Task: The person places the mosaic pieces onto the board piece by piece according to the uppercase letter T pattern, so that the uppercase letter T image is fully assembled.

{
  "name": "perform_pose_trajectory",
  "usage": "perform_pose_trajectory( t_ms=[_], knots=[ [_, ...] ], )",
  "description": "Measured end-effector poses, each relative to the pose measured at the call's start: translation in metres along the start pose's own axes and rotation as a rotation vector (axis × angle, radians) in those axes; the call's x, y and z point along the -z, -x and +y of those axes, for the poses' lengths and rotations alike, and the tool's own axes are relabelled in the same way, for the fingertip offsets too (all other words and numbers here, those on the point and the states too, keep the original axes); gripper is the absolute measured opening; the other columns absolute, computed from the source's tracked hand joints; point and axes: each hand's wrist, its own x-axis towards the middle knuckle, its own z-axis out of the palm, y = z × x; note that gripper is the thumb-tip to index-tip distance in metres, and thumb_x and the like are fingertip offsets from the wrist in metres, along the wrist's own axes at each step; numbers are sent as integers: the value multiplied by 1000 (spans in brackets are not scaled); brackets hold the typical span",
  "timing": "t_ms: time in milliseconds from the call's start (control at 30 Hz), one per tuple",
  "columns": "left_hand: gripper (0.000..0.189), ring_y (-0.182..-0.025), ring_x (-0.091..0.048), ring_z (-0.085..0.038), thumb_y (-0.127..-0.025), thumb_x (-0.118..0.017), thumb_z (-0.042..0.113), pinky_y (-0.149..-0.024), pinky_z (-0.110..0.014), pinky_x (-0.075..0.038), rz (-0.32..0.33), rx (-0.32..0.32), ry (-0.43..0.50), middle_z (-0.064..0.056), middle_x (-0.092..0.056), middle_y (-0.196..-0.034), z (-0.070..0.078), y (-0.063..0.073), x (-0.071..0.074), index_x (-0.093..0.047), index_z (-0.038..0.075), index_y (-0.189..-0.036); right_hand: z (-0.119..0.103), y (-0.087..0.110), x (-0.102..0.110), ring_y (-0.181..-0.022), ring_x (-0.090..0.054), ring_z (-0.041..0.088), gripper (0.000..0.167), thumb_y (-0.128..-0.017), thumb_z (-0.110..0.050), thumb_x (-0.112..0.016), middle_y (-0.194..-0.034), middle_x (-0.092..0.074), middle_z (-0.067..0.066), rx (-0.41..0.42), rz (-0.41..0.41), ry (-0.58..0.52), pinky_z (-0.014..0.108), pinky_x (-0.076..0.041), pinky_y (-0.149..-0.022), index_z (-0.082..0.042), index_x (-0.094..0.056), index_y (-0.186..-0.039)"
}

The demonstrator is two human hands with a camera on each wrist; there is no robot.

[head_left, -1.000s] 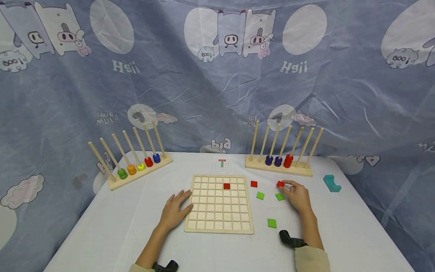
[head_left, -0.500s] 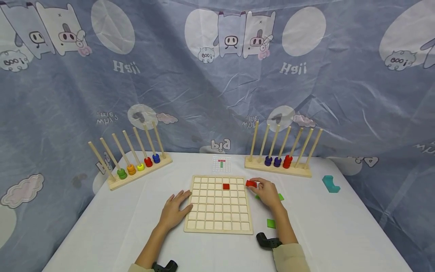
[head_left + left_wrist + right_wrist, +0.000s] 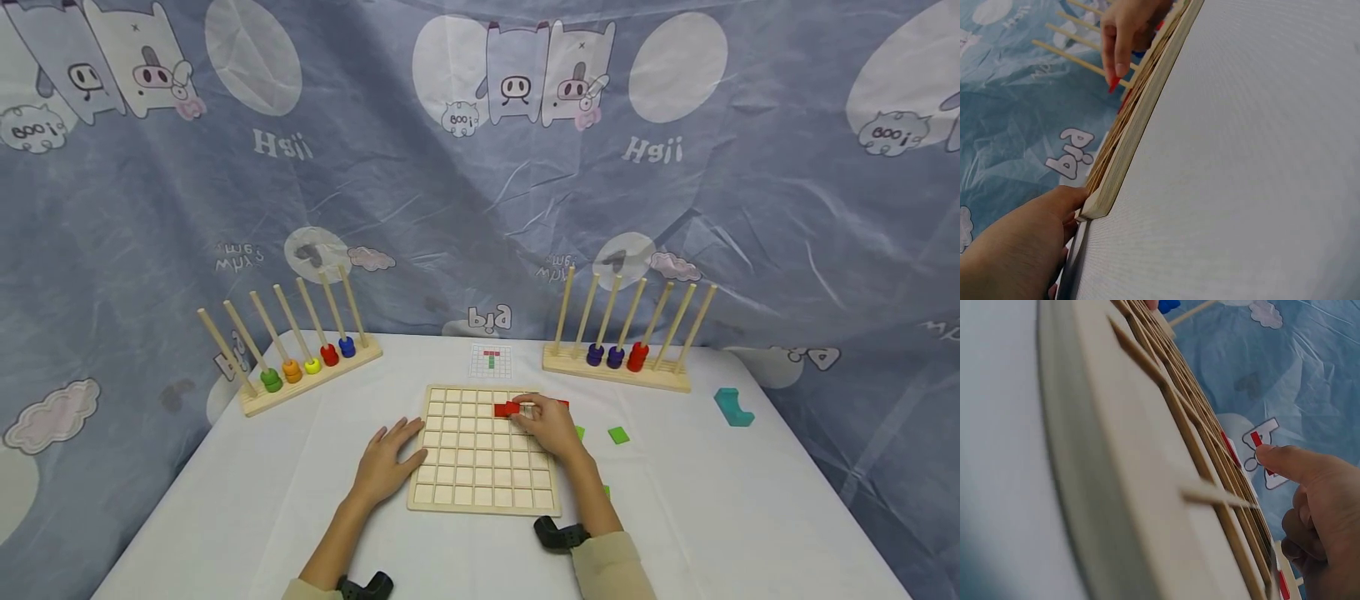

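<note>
A wooden grid board lies flat on the table in front of me. One red square tile sits in a cell of its second row. Thumb and fingers of my right hand pinch another red tile just to the right of that one, over the same row. In the right wrist view, the held tile shows edge-on at the fingertip; whether it touches the board, I cannot tell. My left hand rests with spread fingers at the board's left edge, its thumb touching the rim.
A third red tile is partly hidden behind the right hand. Several green tiles lie right of the board. Behind stand a left peg rack, a printed pattern card and a right peg rack. A teal piece lies far right.
My right hand has carried the pinched red tile leftward from the table's right side to above the board, beside the red tile there. The left hand has stayed in place.
</note>
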Motion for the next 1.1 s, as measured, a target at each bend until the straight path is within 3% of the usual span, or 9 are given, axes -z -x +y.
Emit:
perform_pose_trajectory(
  t_ms=[433,767,1100],
  knots=[
    [50,-125,-43,-26,-84,-66,33,-106,-49,-24,24,-20,-16,-4,-55,-130,-1,-1,0,-56,11,-128,-10,-12,-33,-43,-27,6,29,-79,-27,-74,-47,-35,-6,34,-3,11,22,-23,-41,-15,-69,-105],
    [51,-127,-41,-25,-84,-65,35,-108,-47,-22,7,5,-17,-2,-53,-131,0,0,-1,-55,12,-129,-13,-17,-40,-45,-27,7,27,-80,-29,-73,-48,-34,-7,42,-17,92,22,-22,-41,-16,-69,-104],
    [51,-128,-40,-24,-85,-65,35,-109,-46,-21,-8,18,-27,-2,-53,-132,1,0,0,-54,13,-130,-14,-18,-41,-44,-27,7,27,-79,-27,-73,-47,-33,-7,22,-33,86,22,-21,-41,-16,-70,-104]
  ],
)
